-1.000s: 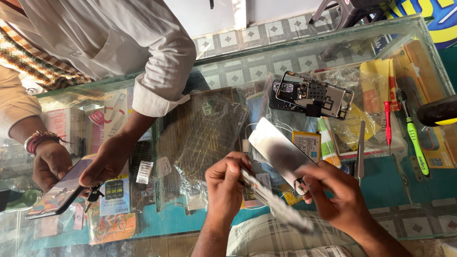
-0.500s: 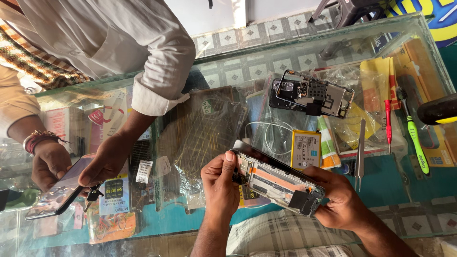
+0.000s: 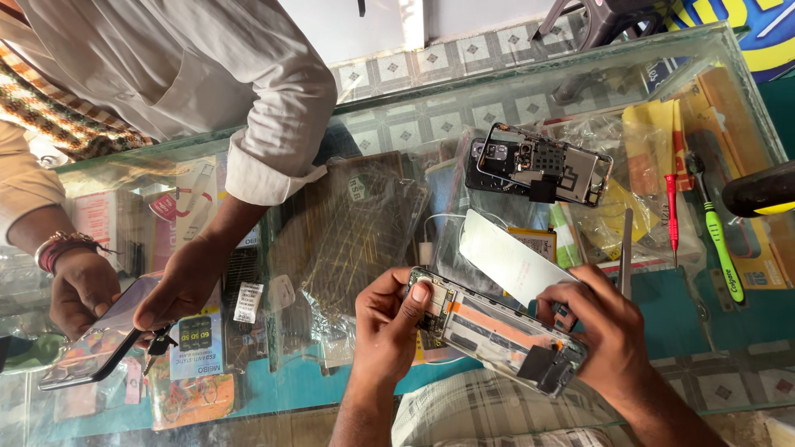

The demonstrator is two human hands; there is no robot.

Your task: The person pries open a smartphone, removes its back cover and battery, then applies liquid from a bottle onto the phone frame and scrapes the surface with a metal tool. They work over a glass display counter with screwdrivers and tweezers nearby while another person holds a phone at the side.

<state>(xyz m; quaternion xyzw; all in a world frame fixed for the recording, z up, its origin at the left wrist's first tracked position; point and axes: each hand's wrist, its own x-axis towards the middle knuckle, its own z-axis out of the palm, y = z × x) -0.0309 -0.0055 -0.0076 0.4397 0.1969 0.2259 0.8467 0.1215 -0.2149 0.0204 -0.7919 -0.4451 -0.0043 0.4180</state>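
The left hand (image 3: 387,324) grips the near end of an opened phone body (image 3: 497,331), thumb pressed on its upper corner, while the right hand (image 3: 603,324) clasps the far end, fingers curled over the edge; the phone, its back cover off and its orange-striped inner plate showing, is held between both hands just above the near edge of the glass desk (image 3: 729,364). Just beyond the right hand, a white phone back cover (image 3: 503,255) lies tilted on the desk, touching or nearly touching the fingers. Farther out from it sits a second opened phone (image 3: 540,165) with bare circuit boards. Out past the right hand lie metal tweezers (image 3: 627,248), a red screwdriver (image 3: 672,211) and a green toothbrush (image 3: 717,240), side by side. Beyond the left hand, a clear plastic bag (image 3: 356,223) rests on the glass. Well off to the left-hand side, another person in a white sleeve (image 3: 273,124) holds a dark smartphone (image 3: 95,348) in both of their hands (image 3: 178,281), with keys (image 3: 157,343) hanging under it.
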